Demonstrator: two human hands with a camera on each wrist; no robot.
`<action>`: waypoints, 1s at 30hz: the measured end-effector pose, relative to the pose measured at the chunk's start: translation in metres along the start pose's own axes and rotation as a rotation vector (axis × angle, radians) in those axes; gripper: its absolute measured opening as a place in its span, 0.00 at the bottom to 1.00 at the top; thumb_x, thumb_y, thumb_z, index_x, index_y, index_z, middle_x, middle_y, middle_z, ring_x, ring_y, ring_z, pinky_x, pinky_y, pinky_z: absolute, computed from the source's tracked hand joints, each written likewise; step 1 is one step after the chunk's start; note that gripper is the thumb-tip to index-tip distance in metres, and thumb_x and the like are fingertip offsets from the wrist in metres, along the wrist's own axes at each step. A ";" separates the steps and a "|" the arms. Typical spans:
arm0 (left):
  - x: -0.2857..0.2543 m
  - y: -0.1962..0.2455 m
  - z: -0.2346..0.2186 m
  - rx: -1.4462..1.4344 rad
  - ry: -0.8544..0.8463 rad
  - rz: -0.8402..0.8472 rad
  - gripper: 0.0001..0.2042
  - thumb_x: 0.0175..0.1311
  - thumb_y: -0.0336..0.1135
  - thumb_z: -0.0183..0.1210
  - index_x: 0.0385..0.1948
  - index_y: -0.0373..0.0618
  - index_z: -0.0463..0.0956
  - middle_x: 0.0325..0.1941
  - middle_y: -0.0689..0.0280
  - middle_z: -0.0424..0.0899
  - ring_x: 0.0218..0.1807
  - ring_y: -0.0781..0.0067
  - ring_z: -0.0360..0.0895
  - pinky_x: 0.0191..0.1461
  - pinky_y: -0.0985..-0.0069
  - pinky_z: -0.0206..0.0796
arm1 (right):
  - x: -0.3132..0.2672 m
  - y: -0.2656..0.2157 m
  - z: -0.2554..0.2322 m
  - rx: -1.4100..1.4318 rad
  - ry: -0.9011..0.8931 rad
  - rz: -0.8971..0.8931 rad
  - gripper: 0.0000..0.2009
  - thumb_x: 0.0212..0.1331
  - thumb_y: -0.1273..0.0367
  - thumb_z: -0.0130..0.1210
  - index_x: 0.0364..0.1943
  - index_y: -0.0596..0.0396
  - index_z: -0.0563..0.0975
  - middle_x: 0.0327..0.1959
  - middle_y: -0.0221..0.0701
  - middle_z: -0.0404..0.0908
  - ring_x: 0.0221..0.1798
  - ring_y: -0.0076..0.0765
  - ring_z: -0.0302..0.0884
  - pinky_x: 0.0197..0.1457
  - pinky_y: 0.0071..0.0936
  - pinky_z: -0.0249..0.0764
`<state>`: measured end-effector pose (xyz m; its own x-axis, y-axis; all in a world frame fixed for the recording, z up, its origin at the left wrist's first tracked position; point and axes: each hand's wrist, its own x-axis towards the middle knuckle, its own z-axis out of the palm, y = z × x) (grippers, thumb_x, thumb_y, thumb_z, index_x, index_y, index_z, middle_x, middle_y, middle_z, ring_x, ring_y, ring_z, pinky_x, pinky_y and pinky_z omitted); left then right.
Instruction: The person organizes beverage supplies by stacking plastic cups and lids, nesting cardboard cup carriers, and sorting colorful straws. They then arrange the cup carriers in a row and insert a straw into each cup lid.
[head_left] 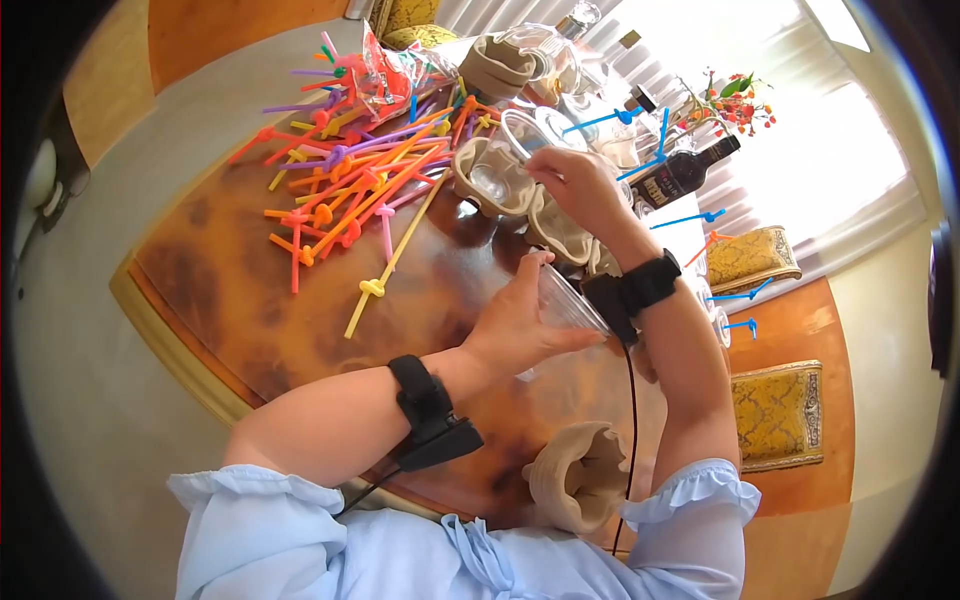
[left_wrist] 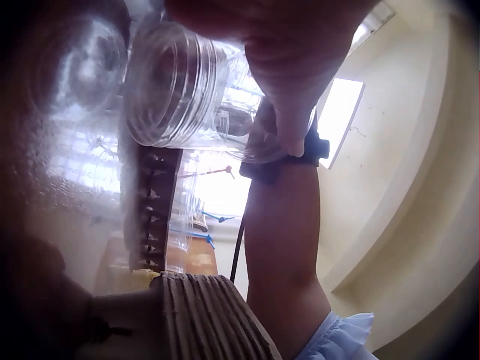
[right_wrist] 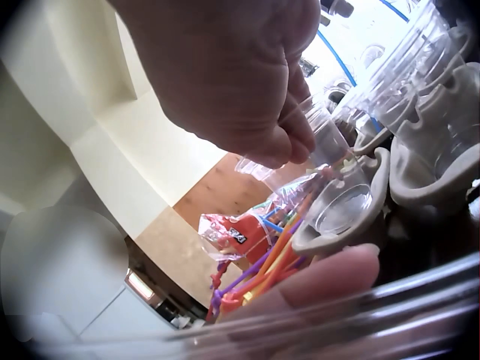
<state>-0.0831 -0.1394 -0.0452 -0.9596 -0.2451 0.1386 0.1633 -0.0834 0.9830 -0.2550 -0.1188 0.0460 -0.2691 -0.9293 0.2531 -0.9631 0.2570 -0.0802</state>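
Observation:
My left hand [head_left: 510, 320] holds a clear plastic cup [head_left: 570, 303], tilted over the table, with thumb and fingers spread around it. In the left wrist view the ridged rim of this cup [left_wrist: 169, 90] shows clearly. Farther forward, my right hand [head_left: 585, 190] pinches the edge of another clear plastic cup [right_wrist: 330, 142] between thumb and fingers. That cup is over a row of beige, wavy-rimmed pots [head_left: 493, 178]. A clear cup sits inside the nearest pot, visible in the right wrist view. One more beige pot [head_left: 580, 478] stands close to my body.
Many colourful knotted straws [head_left: 350, 180] spread over the table's left part, beside a red-and-clear plastic bag [head_left: 388, 80]. A dark bottle [head_left: 685, 172], cups with blue straws and red flowers [head_left: 735, 105] stand beyond the pots. Yellow patterned chairs [head_left: 778, 415] are to the right.

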 end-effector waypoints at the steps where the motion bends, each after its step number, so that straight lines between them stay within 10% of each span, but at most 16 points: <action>1: 0.000 -0.001 0.000 0.017 0.011 0.025 0.47 0.39 0.51 0.73 0.61 0.45 0.53 0.46 0.56 0.73 0.45 0.66 0.72 0.49 0.69 0.66 | 0.001 0.000 0.003 -0.001 -0.023 -0.011 0.07 0.55 0.69 0.56 0.35 0.56 0.79 0.30 0.39 0.80 0.34 0.41 0.79 0.39 0.32 0.73; 4: -0.001 -0.002 0.002 0.053 0.015 0.064 0.49 0.39 0.54 0.73 0.60 0.42 0.52 0.45 0.50 0.74 0.47 0.59 0.73 0.51 0.66 0.67 | 0.001 0.005 0.005 -0.041 -0.143 0.012 0.09 0.55 0.68 0.57 0.39 0.56 0.78 0.35 0.40 0.80 0.39 0.44 0.79 0.42 0.34 0.72; 8: 0.001 -0.002 0.000 0.056 0.045 0.100 0.48 0.40 0.52 0.73 0.60 0.41 0.51 0.47 0.53 0.73 0.51 0.63 0.71 0.52 0.68 0.66 | -0.024 -0.010 -0.019 0.051 0.168 -0.117 0.15 0.55 0.66 0.57 0.45 0.58 0.76 0.44 0.41 0.78 0.44 0.50 0.77 0.47 0.37 0.72; 13: 0.002 -0.004 0.010 -0.460 -0.030 0.133 0.43 0.46 0.42 0.71 0.61 0.41 0.50 0.51 0.57 0.71 0.54 0.69 0.70 0.58 0.70 0.65 | -0.106 -0.053 -0.080 0.283 -0.027 -0.007 0.14 0.53 0.67 0.59 0.43 0.56 0.77 0.40 0.39 0.79 0.44 0.47 0.76 0.44 0.35 0.72; 21: -0.004 -0.003 0.019 -0.443 -0.252 0.202 0.48 0.50 0.46 0.67 0.67 0.42 0.42 0.59 0.56 0.66 0.60 0.65 0.66 0.62 0.69 0.62 | -0.185 -0.062 -0.052 0.391 -0.084 0.003 0.09 0.53 0.70 0.58 0.36 0.59 0.77 0.32 0.40 0.77 0.39 0.46 0.74 0.43 0.34 0.71; 25: -0.006 -0.004 0.021 -0.275 -0.314 0.153 0.39 0.56 0.37 0.62 0.67 0.43 0.46 0.60 0.58 0.66 0.58 0.67 0.67 0.59 0.72 0.64 | -0.249 -0.060 -0.083 0.222 0.436 0.106 0.05 0.47 0.74 0.57 0.27 0.60 0.74 0.25 0.40 0.74 0.31 0.49 0.72 0.38 0.38 0.70; 30: -0.011 -0.004 0.024 -0.159 -0.432 -0.003 0.28 0.58 0.26 0.57 0.61 0.42 0.59 0.55 0.62 0.71 0.51 0.74 0.72 0.53 0.79 0.65 | -0.376 -0.050 -0.138 -0.630 0.742 0.426 0.05 0.45 0.76 0.54 0.28 0.59 0.75 0.28 0.37 0.77 0.35 0.47 0.74 0.41 0.37 0.70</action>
<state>-0.0787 -0.1137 -0.0474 -0.9623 0.1773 0.2064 0.1613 -0.2393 0.9574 -0.1066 0.2547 0.0882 -0.3190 -0.3908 0.8634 -0.5619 0.8116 0.1598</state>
